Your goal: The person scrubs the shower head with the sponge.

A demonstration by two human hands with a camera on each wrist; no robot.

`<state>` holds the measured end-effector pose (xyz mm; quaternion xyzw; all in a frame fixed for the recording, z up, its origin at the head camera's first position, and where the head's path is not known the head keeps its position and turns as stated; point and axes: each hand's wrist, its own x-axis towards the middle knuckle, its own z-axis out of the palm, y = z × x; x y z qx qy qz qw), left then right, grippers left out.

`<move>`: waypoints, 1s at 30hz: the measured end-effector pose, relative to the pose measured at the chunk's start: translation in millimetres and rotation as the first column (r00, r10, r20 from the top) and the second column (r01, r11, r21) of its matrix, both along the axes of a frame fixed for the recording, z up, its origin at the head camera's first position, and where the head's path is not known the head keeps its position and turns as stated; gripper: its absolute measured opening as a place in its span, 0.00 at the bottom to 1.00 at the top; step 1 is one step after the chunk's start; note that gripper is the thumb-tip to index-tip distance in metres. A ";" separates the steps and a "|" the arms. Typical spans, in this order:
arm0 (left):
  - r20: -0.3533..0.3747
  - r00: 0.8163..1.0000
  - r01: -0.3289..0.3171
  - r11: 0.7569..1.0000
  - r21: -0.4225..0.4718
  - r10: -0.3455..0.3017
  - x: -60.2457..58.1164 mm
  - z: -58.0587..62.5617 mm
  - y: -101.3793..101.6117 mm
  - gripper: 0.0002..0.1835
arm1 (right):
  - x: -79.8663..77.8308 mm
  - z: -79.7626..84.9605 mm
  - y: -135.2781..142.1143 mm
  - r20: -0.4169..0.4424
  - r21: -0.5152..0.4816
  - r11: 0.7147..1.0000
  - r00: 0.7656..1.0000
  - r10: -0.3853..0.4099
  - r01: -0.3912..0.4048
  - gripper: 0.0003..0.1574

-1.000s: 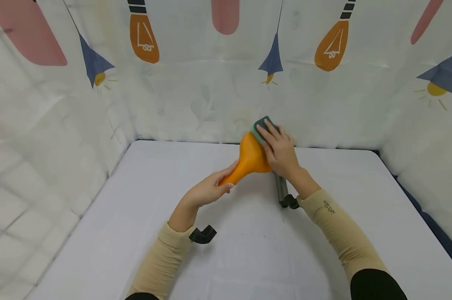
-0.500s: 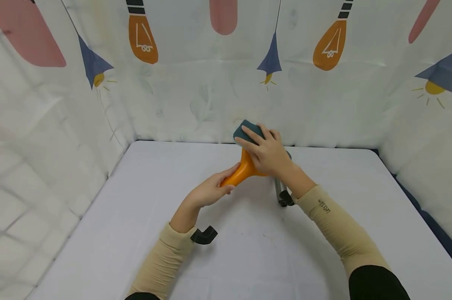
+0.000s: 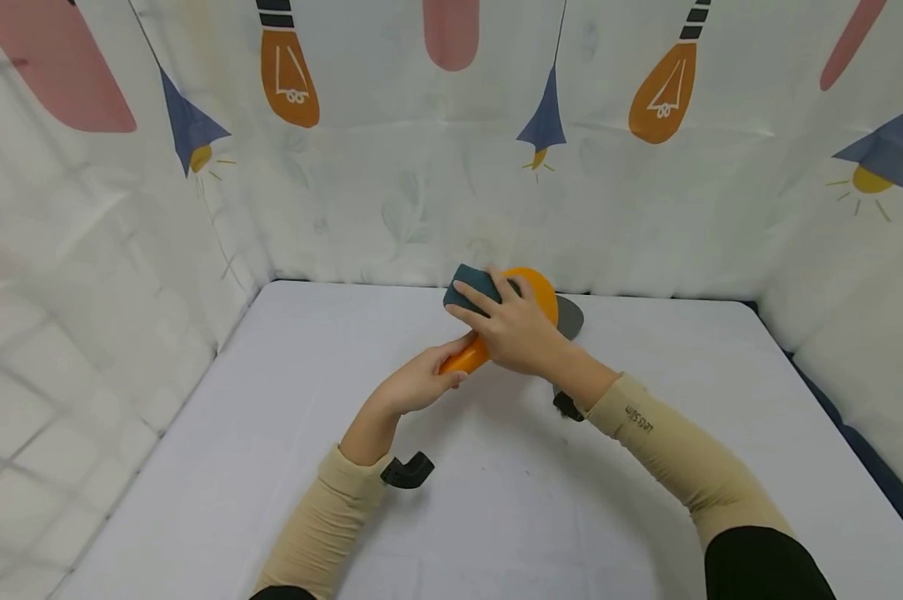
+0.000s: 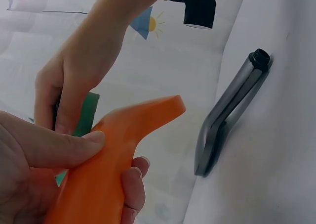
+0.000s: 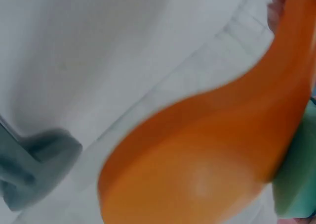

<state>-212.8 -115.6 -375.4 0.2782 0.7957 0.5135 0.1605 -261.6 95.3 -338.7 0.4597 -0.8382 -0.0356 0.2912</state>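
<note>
My left hand (image 3: 416, 379) grips the handle of a smooth orange shower head (image 3: 530, 287), raised over the table with its broad end tilted up and away. My right hand (image 3: 522, 332) holds a green sponge (image 3: 472, 287) with a dark scouring face, its fingers spread over that face. In the right wrist view the sponge (image 5: 298, 164) presses against the side of the orange shower head (image 5: 197, 159). My left thumb and fingertips wrap around the orange handle (image 4: 96, 184) in the left wrist view. Part of the orange head is hidden behind my right hand.
A grey shower head (image 3: 570, 317) lies on the white table (image 3: 331, 350) below my right forearm; its threaded handle end (image 4: 259, 60) shows in the left wrist view. A printed white curtain (image 3: 391, 183) rises behind the table's back edge.
My right hand has slid the sponge leftward and down along the orange shower head, from its broad end toward the handle. My left hand has barely moved and keeps its grip.
</note>
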 end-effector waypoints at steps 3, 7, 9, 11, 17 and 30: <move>0.003 1.000 0.003 1.000 0.004 -0.003 -0.6 0.3 -0.2 0.35 | -7.7 8.9 4.4 0.050 -0.016 0.998 0.997 -0.052 0.053 0.30; 0.008 1.000 0.004 1.000 0.001 -0.004 -1.4 0.3 -1.0 0.36 | -24.0 19.9 17.8 0.205 -0.113 0.973 0.963 -0.175 0.201 0.26; 0.003 1.000 0.005 1.000 -0.006 -0.005 -1.6 0.2 -1.3 0.36 | -28.7 22.4 24.4 0.305 -0.161 0.945 0.925 -0.226 0.284 0.27; -0.001 1.000 0.009 1.000 -0.008 -0.009 -1.7 0.1 -1.6 0.36 | -29.3 21.8 27.9 0.350 -0.203 0.925 0.906 -0.237 0.320 0.27; 0.019 0.999 0.025 0.998 0.049 -0.026 -2.3 -2.0 -2.9 0.36 | -13.7 10.8 15.3 0.138 -0.204 0.976 0.989 -0.048 0.076 0.26; 0.003 1.000 0.019 0.998 0.065 -0.020 -2.4 -0.3 -8.1 0.36 | -31.9 3.2 34.8 0.337 -0.429 0.887 0.941 -0.019 0.171 0.25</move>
